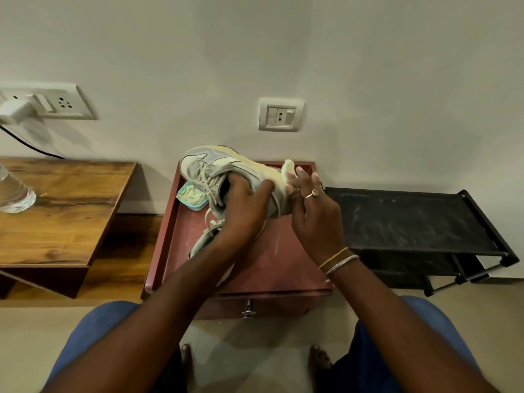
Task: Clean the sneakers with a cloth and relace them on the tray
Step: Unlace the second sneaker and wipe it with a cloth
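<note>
A pale yellow and grey sneaker [226, 168] is held up above the red-brown tray [280, 268], toe pointing left. My left hand [243, 205] grips it at the collar, fingers tucked inside the opening. My right hand [312, 205] presses a pale yellow-green cloth [287, 167] against the heel end. The second sneaker [205, 239] lies on the tray under my left forearm, mostly hidden. Loose grey laces [202, 177] hang from the held sneaker.
A small blue container [191, 197] with pale contents sits at the tray's back left. The tray rests on a drawer unit. A wooden table [62, 211] with a water bottle [12, 191] stands left. A black shoe rack [411, 222] stands right. The wall is close behind.
</note>
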